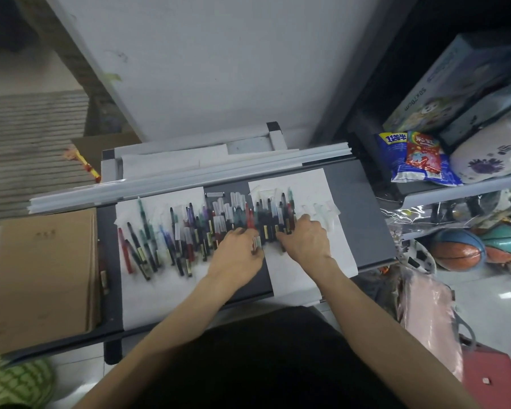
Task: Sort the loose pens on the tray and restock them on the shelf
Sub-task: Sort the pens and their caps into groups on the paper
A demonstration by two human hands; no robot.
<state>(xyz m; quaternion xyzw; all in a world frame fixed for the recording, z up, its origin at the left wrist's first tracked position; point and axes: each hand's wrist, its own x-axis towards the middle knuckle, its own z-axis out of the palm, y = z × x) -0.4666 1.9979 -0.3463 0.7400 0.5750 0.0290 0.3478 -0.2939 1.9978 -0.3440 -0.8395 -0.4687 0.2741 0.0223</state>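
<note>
Though blurred, pinching one pen (256,242) in left hand (236,255) at tray (357,202) middle. Resting right hand (306,240) — fingers loose — on pens (266,219) beside.

The dark tray (357,202) bears two white paper sheets (148,296) strewn with pens (189,231).
</note>
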